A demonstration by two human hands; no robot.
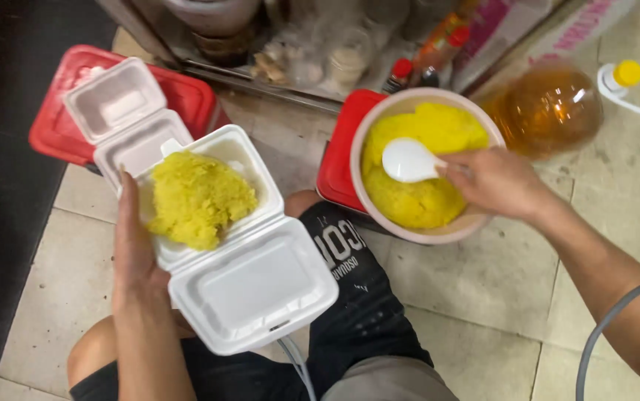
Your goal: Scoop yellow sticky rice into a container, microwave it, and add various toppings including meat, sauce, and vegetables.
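Left hand gripping foam box half-filled with yellow rice, right hand clasping white spoon in bowl at two o'clock, plenty left.

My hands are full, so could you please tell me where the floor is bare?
Bare tile floor lies right of the knee, below the bowl. Crowded: the top, with the oil bottle, red lid and jars.

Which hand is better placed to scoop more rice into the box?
Right. The right hand already holds the spoon over the yellow rice in the bowl. The left hand is busy supporting the open foam box.
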